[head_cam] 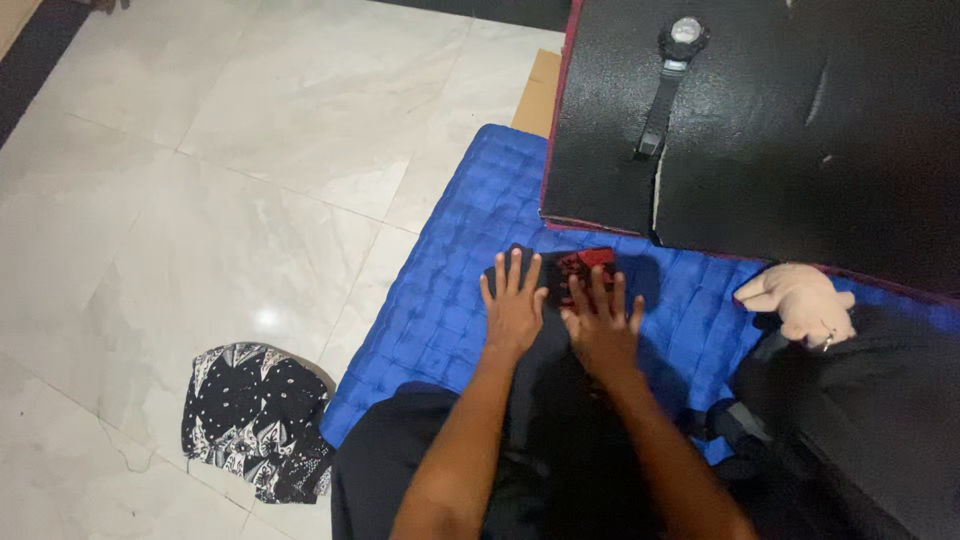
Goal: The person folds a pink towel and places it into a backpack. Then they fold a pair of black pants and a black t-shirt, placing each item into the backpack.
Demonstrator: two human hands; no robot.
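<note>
Both forearms enter from the bottom edge, over dark clothing on the person's lap. Left hand [513, 305] lies flat, fingers spread, palm down on a dark folded cloth [560, 300]; right hand [601, 322] also flat with fingers spread, just beside the left, pressing the same cloth. Nothing is pinched or gripped. Cloth shows a red-and-black patterned part [586, 266] beyond the right fingertips.

Cloth rests on a blue quilted mat [450, 270]. At the mat's far side a black board [760, 140] with a red edge overhangs it, close to the fingertips (little room forward). A black wristwatch [672, 75] lies on the board.

Right of the hands: a pale soft toy [798, 300], near a black bag [860, 420].

Left of the mat: white marble floor [200, 180], with a black-and-white patterned garment [258, 420] heaped well apart from the hands.
</note>
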